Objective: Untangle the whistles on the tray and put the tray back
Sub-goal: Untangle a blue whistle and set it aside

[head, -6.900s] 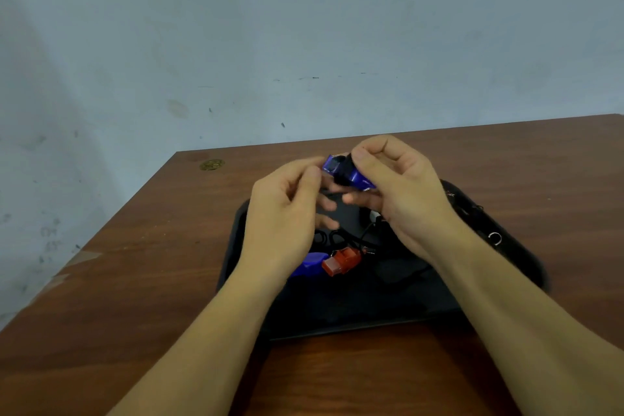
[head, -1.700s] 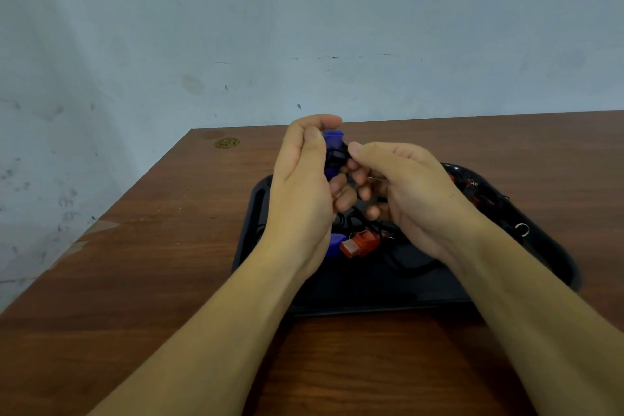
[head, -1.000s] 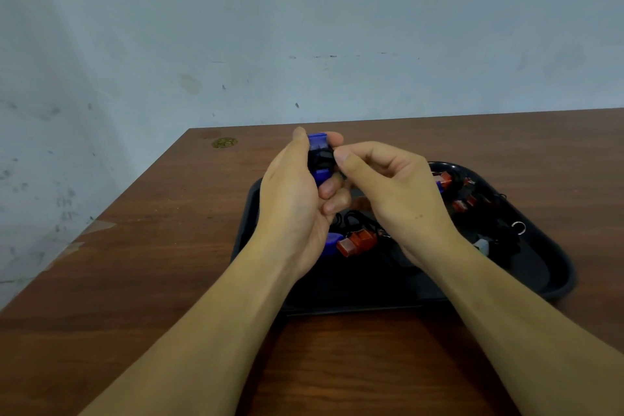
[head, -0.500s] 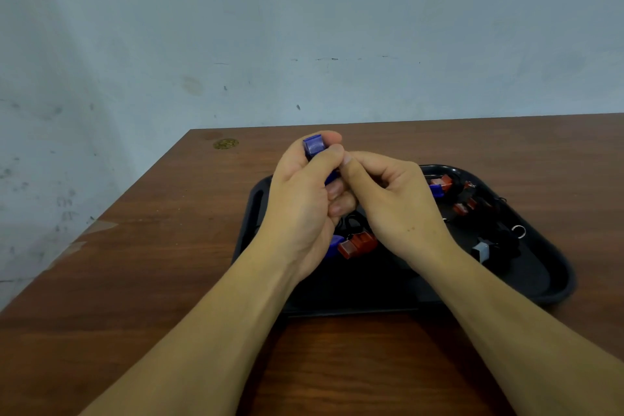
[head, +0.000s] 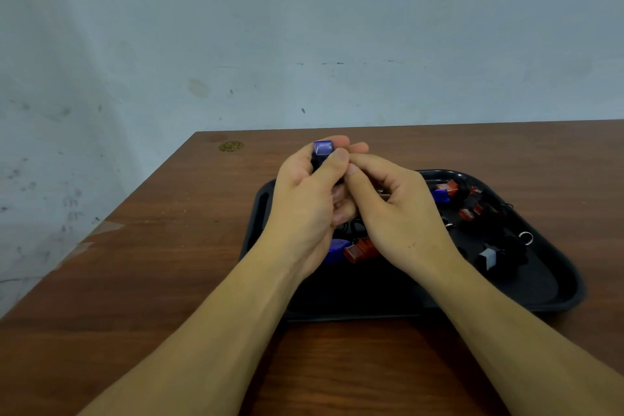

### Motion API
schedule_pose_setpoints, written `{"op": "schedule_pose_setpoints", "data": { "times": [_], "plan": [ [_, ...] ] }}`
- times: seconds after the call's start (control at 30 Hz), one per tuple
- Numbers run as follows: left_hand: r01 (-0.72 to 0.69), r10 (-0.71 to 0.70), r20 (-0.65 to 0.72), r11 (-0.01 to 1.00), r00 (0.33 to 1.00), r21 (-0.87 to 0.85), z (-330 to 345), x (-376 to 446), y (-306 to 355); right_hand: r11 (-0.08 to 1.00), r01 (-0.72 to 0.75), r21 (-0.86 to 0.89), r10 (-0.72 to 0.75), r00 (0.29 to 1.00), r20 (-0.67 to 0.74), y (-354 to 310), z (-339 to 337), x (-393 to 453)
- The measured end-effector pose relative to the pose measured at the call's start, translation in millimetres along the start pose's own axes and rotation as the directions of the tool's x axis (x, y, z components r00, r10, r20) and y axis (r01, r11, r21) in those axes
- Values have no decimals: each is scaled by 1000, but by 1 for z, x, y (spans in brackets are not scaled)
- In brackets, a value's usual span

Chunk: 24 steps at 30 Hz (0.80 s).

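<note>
A black tray (head: 553, 294) lies on the brown wooden table (head: 169, 246). Above its left part, my left hand (head: 304, 209) grips a blue whistle (head: 321, 149) that sticks up between thumb and fingers. My right hand (head: 395, 213) pinches something right beside it, thumb tip against my left thumb; what it pinches is hidden. Under my hands a red whistle (head: 359, 251) and another blue whistle (head: 336, 248) lie among black cords. On the tray's right side lie more red whistles (head: 467, 213), a blue one (head: 440, 195), a pale one (head: 488, 258) and a metal ring (head: 525, 237).
A pale blue-grey wall stands behind the table's far edge. A small gold sticker (head: 230, 146) sits near the far left corner. The table's left edge runs diagonally down to the left; bare wood lies left of the tray and in front of it.
Both hands stay together above the tray. The blue whistle has turned more upright in my left hand, and my right hand's fingers have closed in tighter next to it.
</note>
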State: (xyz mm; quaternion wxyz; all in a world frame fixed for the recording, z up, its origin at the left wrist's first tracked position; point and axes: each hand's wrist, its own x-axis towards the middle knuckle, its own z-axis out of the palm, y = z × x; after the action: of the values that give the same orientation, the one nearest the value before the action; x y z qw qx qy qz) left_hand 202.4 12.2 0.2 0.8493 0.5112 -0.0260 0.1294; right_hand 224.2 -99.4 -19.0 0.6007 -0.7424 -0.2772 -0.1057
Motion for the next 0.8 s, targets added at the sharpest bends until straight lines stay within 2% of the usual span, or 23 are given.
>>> {"op": "schedule_pose_setpoints", "data": {
  "times": [0.27,0.47,0.63,0.8],
  "plan": [
    [-6,3,51,998,999,61,-2,1,0,999,18,-48,-22,996,-84,2,-2,-1],
    [19,-25,92,998,995,67,-1,-3,1,960,208,-189,-231,967,-111,5,-5,0],
    [119,-114,69,990,991,-78,0,-2,5,967,185,-177,-204,974,-95,7,-5,1],
    [130,-115,103,981,988,-145,-4,0,4,998,56,-39,-59,996,-74,8,-8,4]
  ]
}}
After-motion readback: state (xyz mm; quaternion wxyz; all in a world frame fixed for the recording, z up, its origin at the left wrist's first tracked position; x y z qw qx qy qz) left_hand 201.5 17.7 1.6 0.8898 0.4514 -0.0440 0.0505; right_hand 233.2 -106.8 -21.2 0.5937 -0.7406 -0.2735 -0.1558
